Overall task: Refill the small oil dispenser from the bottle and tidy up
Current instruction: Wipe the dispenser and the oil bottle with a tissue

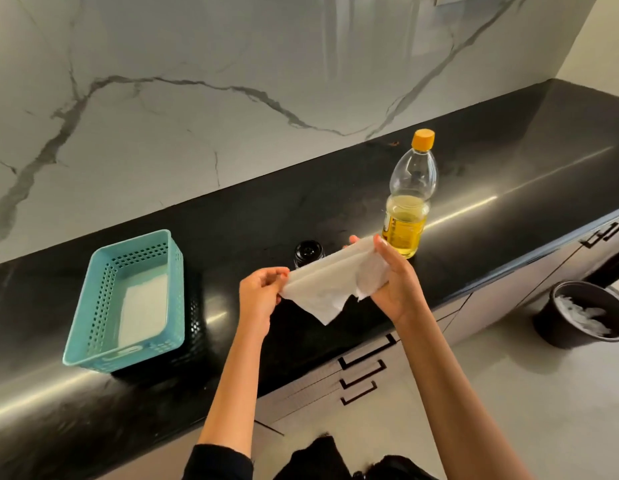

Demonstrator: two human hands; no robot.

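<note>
Below: glossy black countertop [335,209], bottle [408,202] upright; marble backsplash [197,98].

Teal perforated basket [93,303], white tissue [330,289], black counter [509,161], yellow-capped oil bottle [410,199], grey-veined marble wall [197,98]

Illumination is moderate, warm and diffuse. The glossy black countertop [249,220] carries long specular streaks along its front edge, brightest at right, while the marble backsplash [162,116] shows pale vertical reflections. Wide-angle distortion bows the frame edges. Fine detail is slightly soft.
</note>
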